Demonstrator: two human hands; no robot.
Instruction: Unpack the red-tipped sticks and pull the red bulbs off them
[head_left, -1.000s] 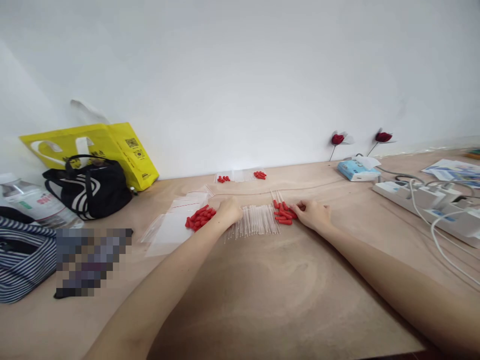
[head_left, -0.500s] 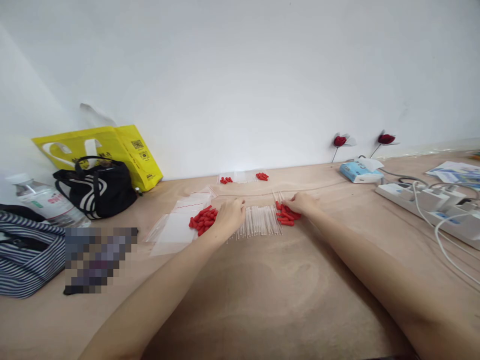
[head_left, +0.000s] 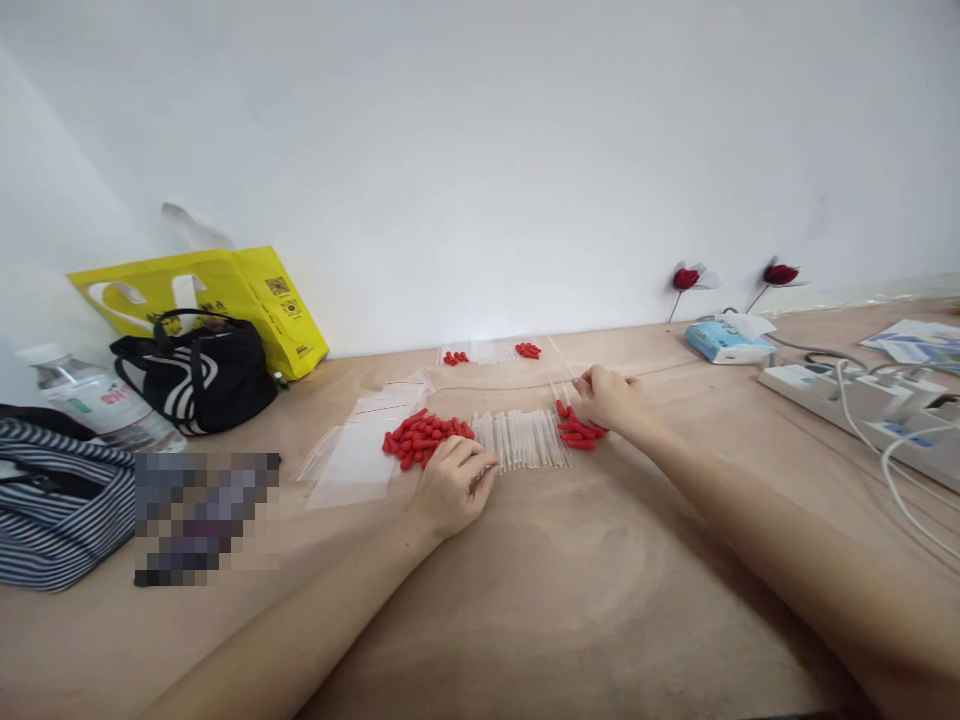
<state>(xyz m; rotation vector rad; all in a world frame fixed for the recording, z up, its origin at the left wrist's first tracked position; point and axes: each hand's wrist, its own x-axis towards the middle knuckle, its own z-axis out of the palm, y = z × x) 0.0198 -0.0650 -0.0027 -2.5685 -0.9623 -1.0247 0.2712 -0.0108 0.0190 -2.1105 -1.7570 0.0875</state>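
A row of thin, clear sticks [head_left: 525, 440] lies side by side on the wooden table. My left hand [head_left: 457, 485] is at its near left end, with the fingers curled and the fingertips together; whatever is between them is too small to make out. Just behind that hand is a large heap of small red rounded pieces [head_left: 420, 432]. My right hand [head_left: 609, 398] pinches a thin clear stick [head_left: 559, 358] that points up and away to the left. Below its fingers sits a smaller heap of red pieces [head_left: 579, 436], and other sticks lead into it.
Clear zip bags [head_left: 349, 465] lie left of the large heap. Bags with red pieces [head_left: 491, 351] rest by the wall. To the left stand a yellow bag [head_left: 289, 310], a black bag [head_left: 225, 385] and a bottle [head_left: 97, 400]; right, a tissue pack [head_left: 727, 343] and power strip [head_left: 825, 400].
My left hand has moved down and towards me from above the sticks, uncovering more of the large red heap. My right hand has lifted slightly, with a stick now at its fingertips.
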